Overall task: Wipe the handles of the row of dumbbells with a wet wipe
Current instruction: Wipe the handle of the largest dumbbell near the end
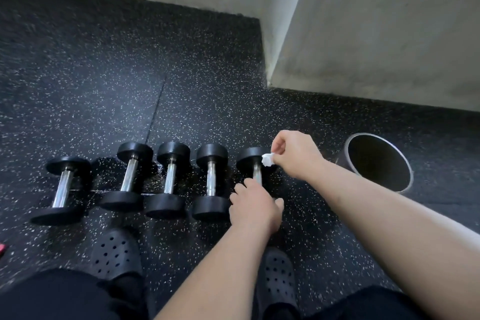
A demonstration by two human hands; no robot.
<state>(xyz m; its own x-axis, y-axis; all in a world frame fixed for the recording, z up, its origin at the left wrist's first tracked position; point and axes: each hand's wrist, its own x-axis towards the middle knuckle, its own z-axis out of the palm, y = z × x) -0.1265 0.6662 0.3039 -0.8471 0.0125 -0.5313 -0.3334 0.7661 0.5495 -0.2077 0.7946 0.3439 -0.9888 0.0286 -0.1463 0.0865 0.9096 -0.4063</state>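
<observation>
While the right hand [296, 156] pinches a crumpled white wet wipe [267, 160] between thumb and curled fingers, it hangs over the far black head of the rightmost dumbbell [253, 157]. The wipe sits just beside the far end of that dumbbell's chrome handle [257, 173]. Five short dumbbells with round black heads and chrome handles lie side by side on the black, white-speckled rubber floor [207, 73]. Each long axis runs away from the person, near head toward the feet, far head toward the wall.

The left hand [253, 205] lies over the near head of the rightmost dumbbell, fingertips reaching the near end of the handle and thumb spread to the right. Whether it clasps the head or merely presses on it cannot be told. The handle thus lies toward the person from the wipe, between the two hands, and the right hand is the nearer to its exposed stretch.

Judged from this layout, the coming stroke calls for lowering the wipe onto the bar and drawing it along the axis toward the left hand. The four remaining dumbbells [170, 176] lie to the left, touched by neither hand. A grey open-topped cylindrical bin [342, 160] stands on the floor to the right, near the right forearm.
</observation>
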